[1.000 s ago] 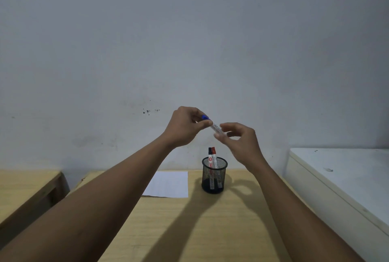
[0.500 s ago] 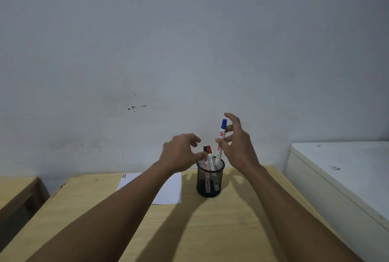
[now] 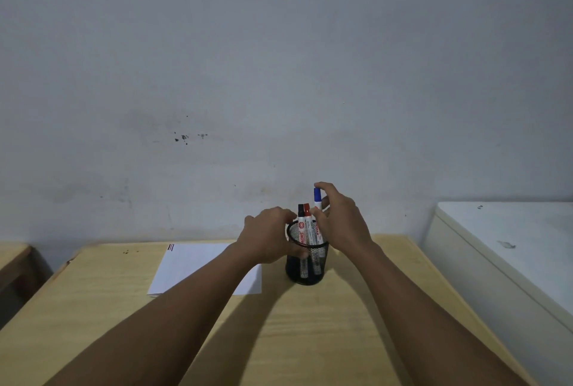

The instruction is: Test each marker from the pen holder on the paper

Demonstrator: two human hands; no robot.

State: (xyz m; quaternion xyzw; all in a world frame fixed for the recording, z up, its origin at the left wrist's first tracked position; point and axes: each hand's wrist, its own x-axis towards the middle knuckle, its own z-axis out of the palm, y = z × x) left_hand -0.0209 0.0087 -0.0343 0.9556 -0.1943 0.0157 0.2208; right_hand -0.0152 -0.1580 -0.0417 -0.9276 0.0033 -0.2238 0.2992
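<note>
Wooden desk (image 3: 310,339) up front, both forearms stretched across it toward the far edge. Paper (image 3: 192,264) lying flat a bit further out on the left, partly under the left forearm. Just right of it, black mesh pen holder (image 3: 305,264) with the left hand (image 3: 266,238) cupped against its left side, fingers curled, steadying it rather than lifting. Black marker (image 3: 301,221) and red marker (image 3: 307,221) standing inside, caps up. Right hand (image 3: 342,224) now pinching the blue marker (image 3: 317,198) upright, lower end down past the rim, cap on. A second ago: same blue one held up high between both hands, well clear of the holder. So probably blue tested and going back in, black or red up next. Plain scuffed wall (image 3: 279,75) behind, white cabinet (image 3: 511,240) off to the right.
</note>
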